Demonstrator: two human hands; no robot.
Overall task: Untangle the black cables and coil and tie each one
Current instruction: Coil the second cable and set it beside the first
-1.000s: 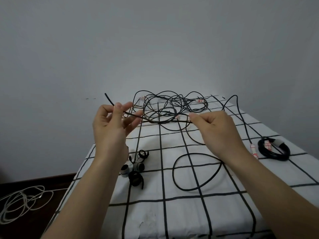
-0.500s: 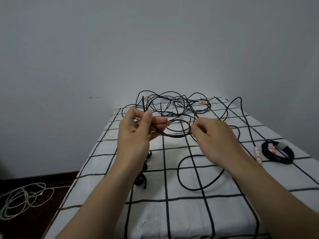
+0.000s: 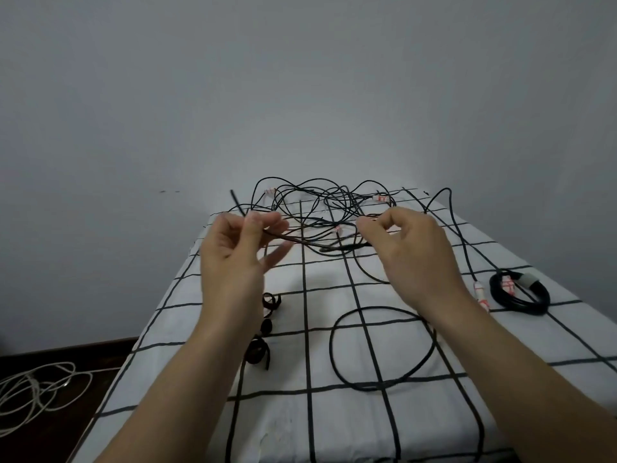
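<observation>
Currently, item by item.

- **Left hand (image 3: 233, 262):** we are pinching the held cable (image 3: 300, 241) between thumb and forefinger, the other fingers fanning loose. Its free end (image 3: 234, 199) is poking up past the knuckles.
- **Right hand (image 3: 417, 259):** we are pinching what looks like the same cable further along, thumb to forefinger, the remaining fingers curling.
- **Change:** half a second ago the left hand was sitting close beside the right. Now it is swinging back out to the left, so a short run of cable is stretching between the hands above the desk (image 3: 273, 426). We are reading this as one stroke of drawing that cable out of the tangle.
- **Tangle (image 3: 320, 202):** lying at the far end of the desk, just beyond both hands, and looking no looser than a second ago.
- **Loose loop (image 3: 377, 308):** lying below the right wrist, unmoved.
- **Coiled cable (image 3: 521, 307):** already tied, resting near the right edge.
- **Straps (image 3: 257, 354):** waiting beside the left wrist.
- **Task standing:** one cable seems done. Untangling is going on, and coiling of this one is not yet beginning.
</observation>
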